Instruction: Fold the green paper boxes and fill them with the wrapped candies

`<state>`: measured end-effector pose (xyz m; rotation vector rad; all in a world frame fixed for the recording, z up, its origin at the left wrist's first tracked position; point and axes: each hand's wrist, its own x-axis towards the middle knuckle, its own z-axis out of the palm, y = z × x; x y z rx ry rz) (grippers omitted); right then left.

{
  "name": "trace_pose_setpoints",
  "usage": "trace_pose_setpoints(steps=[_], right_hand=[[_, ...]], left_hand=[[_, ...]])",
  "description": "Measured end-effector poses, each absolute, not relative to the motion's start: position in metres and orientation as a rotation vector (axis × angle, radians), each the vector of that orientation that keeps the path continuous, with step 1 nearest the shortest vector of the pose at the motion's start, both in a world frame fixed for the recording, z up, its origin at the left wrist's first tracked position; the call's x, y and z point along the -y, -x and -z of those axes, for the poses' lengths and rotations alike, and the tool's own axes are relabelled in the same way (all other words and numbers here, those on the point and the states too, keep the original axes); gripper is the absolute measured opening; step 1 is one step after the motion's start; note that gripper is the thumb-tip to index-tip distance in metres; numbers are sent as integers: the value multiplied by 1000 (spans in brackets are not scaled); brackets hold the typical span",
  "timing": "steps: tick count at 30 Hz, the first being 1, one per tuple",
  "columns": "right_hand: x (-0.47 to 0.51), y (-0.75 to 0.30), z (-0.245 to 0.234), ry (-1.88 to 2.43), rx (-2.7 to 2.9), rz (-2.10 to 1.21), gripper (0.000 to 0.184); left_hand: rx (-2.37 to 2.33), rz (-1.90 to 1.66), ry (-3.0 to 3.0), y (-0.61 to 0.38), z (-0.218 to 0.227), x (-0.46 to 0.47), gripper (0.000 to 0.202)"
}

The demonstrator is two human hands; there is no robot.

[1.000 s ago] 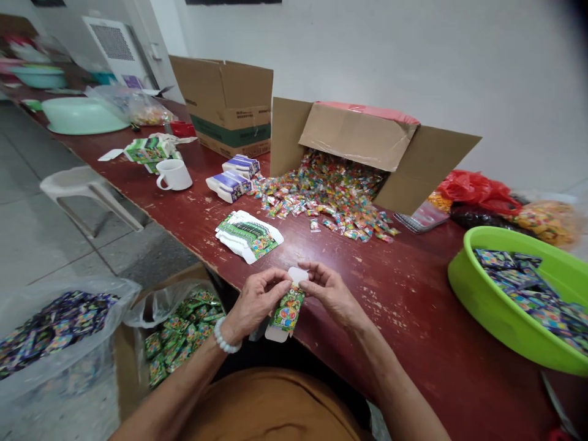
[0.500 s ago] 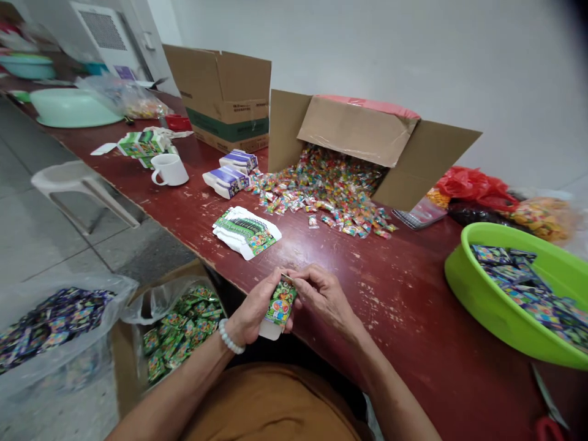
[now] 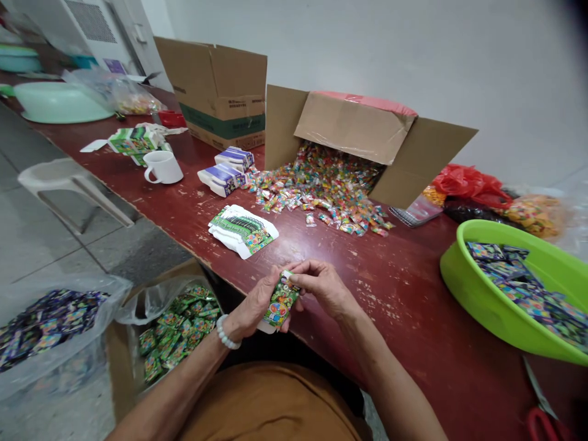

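Note:
A small green printed carton (image 3: 281, 301) is held upright over the near edge of the red table (image 3: 413, 306). My left hand (image 3: 250, 309) wraps round its lower half, a white bead bracelet on the wrist. My right hand (image 3: 321, 285) pinches the carton's top end, fingers closed on the flap. A stack of flat green cartons (image 3: 242, 229) lies on the table just beyond my hands. Loose wrapped candies (image 3: 321, 196) spill from a tipped cardboard box (image 3: 362, 131) further back.
A lime green basin (image 3: 487, 294) of dark packets sits at the right, red scissors (image 3: 542, 419) near the corner. Purple-white cartons (image 3: 225, 174), a white mug (image 3: 162, 166) and a closed cardboard box (image 3: 215, 92) stand at the left. Below the table are bags of green packets (image 3: 179, 331) and dark packets (image 3: 43, 324).
The carton's white top flap, open a second ago, is now folded down under my right fingers. Both hands stayed at the table edge; the view shifted slightly.

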<state>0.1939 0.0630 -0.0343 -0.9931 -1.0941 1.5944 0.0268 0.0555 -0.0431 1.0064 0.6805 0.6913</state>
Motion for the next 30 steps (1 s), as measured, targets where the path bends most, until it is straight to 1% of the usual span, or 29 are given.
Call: trace_pose_setpoints(steps=[4, 8, 14, 19, 22, 24, 26, 28, 30], right_hand=[[-63, -190, 33, 1022, 1026, -1602, 24], [-57, -188, 27, 953, 1205, -1558, 26], [-49, -191, 42, 1036, 1573, -1181, 20], [-65, -188, 58, 1032, 1702, -1187, 26], [-104, -194, 68, 1217, 1871, -982, 26], [-140, -204, 76, 1475, 1807, -687, 28], [-178, -214, 84, 1589, 1729, -520, 33], [-209, -222, 94, 1674, 1695, -400, 40], [-230, -226, 103, 1726, 1697, -329, 39]], left_hand=[[-692, -698, -1024, -25, 42, -58, 71], [-732, -686, -1018, -23, 44, -58, 73], [-768, -685, -966, -22, 52, -59, 72], [-821, -803, -815, -27, 60, -66, 64], [-839, -925, -727, -29, 64, -75, 57], [-832, -1001, -702, -28, 66, -82, 55], [-831, -997, -703, -24, 68, -88, 55], [-832, -955, -710, -17, 70, -91, 57], [-836, -964, -709, -11, 73, -92, 59]])
